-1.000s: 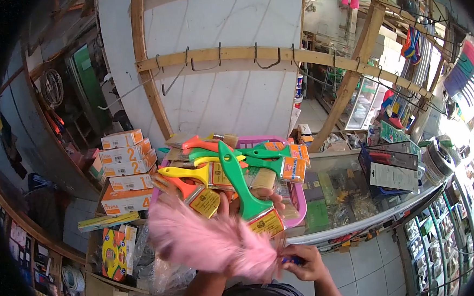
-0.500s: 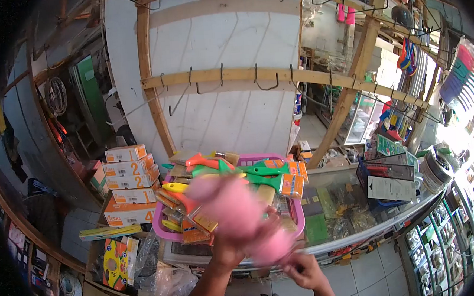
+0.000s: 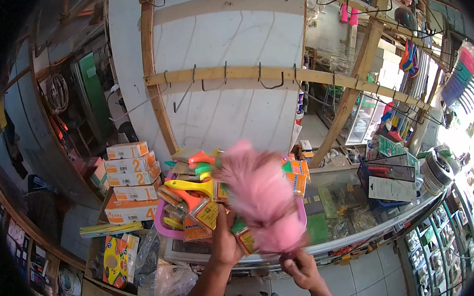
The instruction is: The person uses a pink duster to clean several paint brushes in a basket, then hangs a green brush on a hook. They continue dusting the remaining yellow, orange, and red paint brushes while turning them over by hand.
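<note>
My right hand (image 3: 304, 271) is closed around the lower end of a pink feather duster (image 3: 264, 192), whose fluffy head is smeared by motion and rises over the basket. My left hand (image 3: 225, 245) is closed beside the duster, at a packaged paintbrush (image 3: 245, 238) with a green part; the duster covers much of this brush. Behind both hands stands a pink plastic basket (image 3: 169, 232) heaped with paintbrushes. Among them are a yellow-handled brush (image 3: 188, 187) and an orange-handled brush (image 3: 188, 201), several in orange card sleeves.
Stacked white and orange boxes (image 3: 133, 179) stand left of the basket. A glass display counter (image 3: 343, 206) runs to the right, with a dark tray (image 3: 388, 179) of goods on it. Wooden rails with metal hooks (image 3: 224, 74) cross in front. Clear plastic bags (image 3: 172, 279) lie lower left.
The feather duster has swung up and right, uncovering more brushes on the left. My left hand now shows beside a packaged paintbrush. My right hand stays low at the duster's end.
</note>
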A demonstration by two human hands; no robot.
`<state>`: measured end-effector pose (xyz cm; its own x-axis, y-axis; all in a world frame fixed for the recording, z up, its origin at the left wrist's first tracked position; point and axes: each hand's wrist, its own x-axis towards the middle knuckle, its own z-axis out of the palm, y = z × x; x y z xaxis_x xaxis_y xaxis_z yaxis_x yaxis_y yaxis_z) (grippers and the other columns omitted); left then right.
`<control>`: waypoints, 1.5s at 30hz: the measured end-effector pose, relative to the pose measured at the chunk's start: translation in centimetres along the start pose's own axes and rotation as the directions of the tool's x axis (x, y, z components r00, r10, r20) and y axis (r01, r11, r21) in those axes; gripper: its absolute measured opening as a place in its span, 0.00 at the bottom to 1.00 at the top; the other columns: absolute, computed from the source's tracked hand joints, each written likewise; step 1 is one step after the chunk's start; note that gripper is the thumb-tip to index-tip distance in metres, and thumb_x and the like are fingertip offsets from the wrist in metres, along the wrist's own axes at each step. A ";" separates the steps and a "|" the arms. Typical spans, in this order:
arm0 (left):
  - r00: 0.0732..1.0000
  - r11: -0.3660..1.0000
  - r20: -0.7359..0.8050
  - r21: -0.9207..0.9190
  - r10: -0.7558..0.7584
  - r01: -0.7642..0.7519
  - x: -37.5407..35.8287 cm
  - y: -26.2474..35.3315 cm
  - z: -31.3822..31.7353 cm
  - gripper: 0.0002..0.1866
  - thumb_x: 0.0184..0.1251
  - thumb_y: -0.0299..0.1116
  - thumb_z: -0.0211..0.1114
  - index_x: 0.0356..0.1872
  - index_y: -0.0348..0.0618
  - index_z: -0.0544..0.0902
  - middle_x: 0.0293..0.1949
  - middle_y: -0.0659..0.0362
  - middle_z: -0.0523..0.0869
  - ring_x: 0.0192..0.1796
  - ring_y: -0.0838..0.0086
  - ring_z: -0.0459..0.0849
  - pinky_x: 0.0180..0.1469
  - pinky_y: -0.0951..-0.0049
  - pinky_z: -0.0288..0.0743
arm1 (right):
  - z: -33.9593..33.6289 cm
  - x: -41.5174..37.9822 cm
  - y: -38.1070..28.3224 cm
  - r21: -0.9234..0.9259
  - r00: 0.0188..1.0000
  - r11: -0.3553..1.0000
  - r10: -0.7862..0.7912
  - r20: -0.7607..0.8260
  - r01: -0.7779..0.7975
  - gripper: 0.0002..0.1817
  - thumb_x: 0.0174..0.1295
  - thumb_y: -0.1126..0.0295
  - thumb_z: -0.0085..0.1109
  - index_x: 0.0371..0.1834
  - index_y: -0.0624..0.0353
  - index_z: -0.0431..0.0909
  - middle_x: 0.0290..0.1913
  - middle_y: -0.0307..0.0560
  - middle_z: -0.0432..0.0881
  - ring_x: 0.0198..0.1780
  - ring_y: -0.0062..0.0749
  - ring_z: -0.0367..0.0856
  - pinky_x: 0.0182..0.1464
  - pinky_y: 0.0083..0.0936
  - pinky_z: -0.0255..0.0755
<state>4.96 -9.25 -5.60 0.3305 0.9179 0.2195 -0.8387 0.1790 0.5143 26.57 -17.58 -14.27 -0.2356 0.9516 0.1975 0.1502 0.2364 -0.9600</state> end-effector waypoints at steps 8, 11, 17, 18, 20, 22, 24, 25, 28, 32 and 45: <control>0.995 0.998 0.097 0.056 0.004 -0.009 0.5 -0.3 -1.2 0.37 0.76 0.56 0.52 0.73 0.36 0.60 0.66 0.45 0.73 0.65 0.58 0.76 0.67 0.54 0.71 | -0.2 0.3 -0.3 0.028 0.998 1.000 0.007 -0.069 -0.005 0.14 0.67 0.63 0.64 0.46 0.64 0.79 0.30 0.49 0.82 0.32 0.32 0.82 0.38 0.30 0.75; 0.918 0.953 0.392 0.257 0.051 -0.163 0.8 0.2 -0.5 0.33 0.74 0.42 0.62 0.72 0.37 0.61 0.65 0.48 0.74 0.66 0.63 0.76 0.66 0.61 0.72 | 0.0 1.2 -2.6 -0.152 0.970 0.960 -0.220 0.099 0.233 0.15 0.68 0.62 0.62 0.45 0.64 0.79 0.28 0.45 0.82 0.31 0.26 0.80 0.36 0.26 0.73; 0.964 0.947 0.251 0.278 0.090 -0.161 1.1 0.1 -0.7 0.41 0.76 0.63 0.46 0.72 0.33 0.62 0.66 0.44 0.73 0.66 0.57 0.76 0.66 0.54 0.73 | -0.5 0.8 -1.6 -0.057 0.998 0.996 -0.061 0.004 0.061 0.14 0.67 0.63 0.65 0.44 0.64 0.80 0.31 0.47 0.83 0.32 0.29 0.81 0.37 0.27 0.74; 0.958 0.990 0.287 0.128 0.016 -0.055 1.6 0.1 -1.3 0.41 0.75 0.62 0.48 0.70 0.32 0.63 0.65 0.43 0.73 0.65 0.56 0.76 0.66 0.54 0.74 | -0.7 1.1 -2.3 -0.157 0.992 0.982 -0.091 0.086 0.104 0.15 0.67 0.62 0.64 0.43 0.65 0.80 0.30 0.46 0.83 0.32 0.26 0.80 0.36 0.26 0.73; 0.926 0.967 0.354 -0.159 -0.134 0.201 2.7 0.4 -2.0 0.41 0.73 0.62 0.53 0.67 0.31 0.66 0.64 0.42 0.73 0.64 0.55 0.76 0.65 0.53 0.75 | -0.3 1.5 -1.9 -0.122 0.979 0.971 -0.201 0.036 0.204 0.14 0.67 0.63 0.64 0.41 0.66 0.81 0.29 0.45 0.83 0.31 0.25 0.80 0.35 0.25 0.73; 0.982 0.990 0.171 -0.104 -0.075 0.094 1.2 0.8 0.1 0.36 0.77 0.59 0.47 0.69 0.34 0.66 0.63 0.47 0.75 0.63 0.62 0.78 0.66 0.58 0.73 | -0.3 0.9 -0.5 -0.037 0.983 0.988 -0.155 -0.100 0.152 0.13 0.67 0.64 0.63 0.39 0.66 0.81 0.29 0.42 0.81 0.29 0.25 0.78 0.33 0.23 0.71; 0.991 0.988 0.112 0.131 0.074 -0.088 0.1 0.6 0.6 0.34 0.78 0.57 0.47 0.71 0.37 0.65 0.63 0.48 0.76 0.64 0.63 0.77 0.66 0.58 0.72 | -0.4 0.7 0.1 0.076 0.995 0.997 -0.017 -0.101 0.025 0.13 0.66 0.65 0.65 0.42 0.65 0.81 0.31 0.45 0.83 0.32 0.28 0.81 0.37 0.26 0.74; 0.970 0.921 0.170 0.320 0.174 -0.222 -0.2 0.4 0.1 0.34 0.76 0.56 0.51 0.71 0.38 0.65 0.64 0.47 0.75 0.64 0.60 0.76 0.66 0.54 0.72 | -0.7 0.9 -0.7 -0.032 0.998 0.998 -0.049 -0.035 0.048 0.13 0.66 0.65 0.65 0.44 0.65 0.81 0.31 0.46 0.84 0.33 0.30 0.83 0.38 0.27 0.75; 0.969 0.979 0.245 0.200 -0.024 -0.027 1.9 0.8 -2.4 0.30 0.72 0.41 0.62 0.70 0.38 0.66 0.65 0.49 0.75 0.65 0.58 0.76 0.65 0.52 0.73 | -0.5 1.5 -2.6 -0.134 0.984 0.975 -0.168 0.064 0.175 0.13 0.65 0.66 0.65 0.46 0.64 0.80 0.32 0.47 0.85 0.35 0.34 0.85 0.40 0.27 0.76; 0.995 0.995 -0.092 0.099 0.034 -0.025 0.2 0.6 0.1 0.37 0.79 0.62 0.38 0.70 0.40 0.68 0.64 0.50 0.78 0.61 0.59 0.81 0.64 0.51 0.74 | -0.5 0.7 0.1 0.012 0.994 0.999 -0.032 -0.104 0.033 0.13 0.63 0.67 0.68 0.44 0.64 0.81 0.33 0.50 0.84 0.36 0.36 0.85 0.41 0.27 0.76; 0.971 0.921 0.216 0.349 0.100 -0.173 0.5 0.6 -0.4 0.32 0.77 0.55 0.50 0.69 0.39 0.67 0.62 0.50 0.78 0.62 0.63 0.78 0.64 0.58 0.74 | 0.2 1.2 -0.6 -0.235 0.949 0.929 -0.309 -0.065 0.287 0.13 0.63 0.68 0.66 0.45 0.65 0.81 0.29 0.50 0.82 0.29 0.31 0.81 0.33 0.25 0.73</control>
<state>4.46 -8.58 -5.50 0.3307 0.8327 0.4442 -0.6783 -0.1175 0.7253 26.00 -16.67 -13.47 -0.2075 0.8424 0.4972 0.2978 0.5386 -0.7882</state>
